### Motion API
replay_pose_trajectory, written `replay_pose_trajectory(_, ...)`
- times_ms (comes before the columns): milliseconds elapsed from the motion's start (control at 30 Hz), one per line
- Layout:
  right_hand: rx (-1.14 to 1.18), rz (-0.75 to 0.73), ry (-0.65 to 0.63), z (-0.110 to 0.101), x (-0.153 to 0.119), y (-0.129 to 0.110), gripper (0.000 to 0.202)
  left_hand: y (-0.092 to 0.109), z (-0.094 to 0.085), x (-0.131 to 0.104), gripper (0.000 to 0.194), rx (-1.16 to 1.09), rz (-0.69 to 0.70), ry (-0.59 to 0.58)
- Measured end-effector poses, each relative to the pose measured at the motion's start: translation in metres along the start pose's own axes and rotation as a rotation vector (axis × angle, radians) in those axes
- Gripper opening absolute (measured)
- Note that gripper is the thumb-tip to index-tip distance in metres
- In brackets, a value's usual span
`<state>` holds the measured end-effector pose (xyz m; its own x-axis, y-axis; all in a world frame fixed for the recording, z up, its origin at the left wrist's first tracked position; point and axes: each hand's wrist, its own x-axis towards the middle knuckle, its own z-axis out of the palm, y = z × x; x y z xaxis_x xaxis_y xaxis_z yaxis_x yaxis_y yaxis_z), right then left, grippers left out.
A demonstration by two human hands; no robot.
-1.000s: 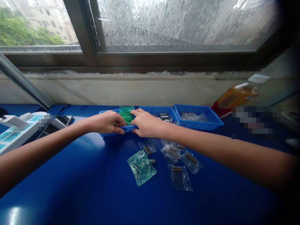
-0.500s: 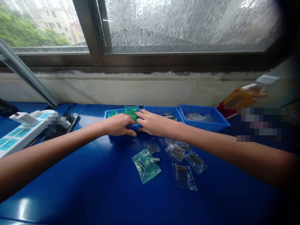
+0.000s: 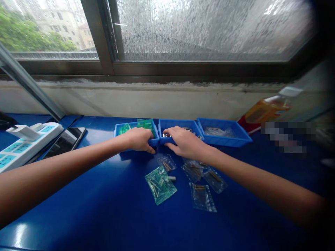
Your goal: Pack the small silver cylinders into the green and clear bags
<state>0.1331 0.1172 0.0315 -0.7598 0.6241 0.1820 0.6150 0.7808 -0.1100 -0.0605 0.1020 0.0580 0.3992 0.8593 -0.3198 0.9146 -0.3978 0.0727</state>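
Note:
My left hand [image 3: 141,138] is hooked over the front rim of the left blue bin [image 3: 117,131], fingers inside and thumb outside. Green plastic packets [image 3: 145,123] fill that bin. At the middle blue bin [image 3: 178,122], my right hand [image 3: 180,141] grips the front wall the same way, its thumb down the outside. Small metal parts [image 3: 188,129] show inside behind the fingers. On the table in front lie a green packet of pins [image 3: 160,186], a small grey cylinder [image 3: 171,178] and several clear bags with brass-coloured pins [image 3: 202,197].
A third blue bin [image 3: 227,141] with clear bags stands on the right, beside a tilted bottle [image 3: 267,109]. On the left are a white power strip [image 3: 31,143], a phone [image 3: 66,141] and a metal post [image 3: 31,83]. Wall and window bound the table's back.
My right hand has moved right from the left bin to the middle bin's front rim. My left hand stays at the left bin, shifted slightly right along its rim.

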Motion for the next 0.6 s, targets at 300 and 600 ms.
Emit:
replay_pose_trajectory(300, 0.033, 0.028, -0.137, 0.000, 0.011, 0.005, 0.017, 0.004, 0.007, -0.001, 0.039, 0.025, 0.088, 0.077)
replay_pose_trajectory(600, 0.004, 0.090, -0.146, 0.002, 0.007, 0.002, 0.019, -0.015, 0.002, -0.027, 0.030, -0.373, 0.222, 0.029)
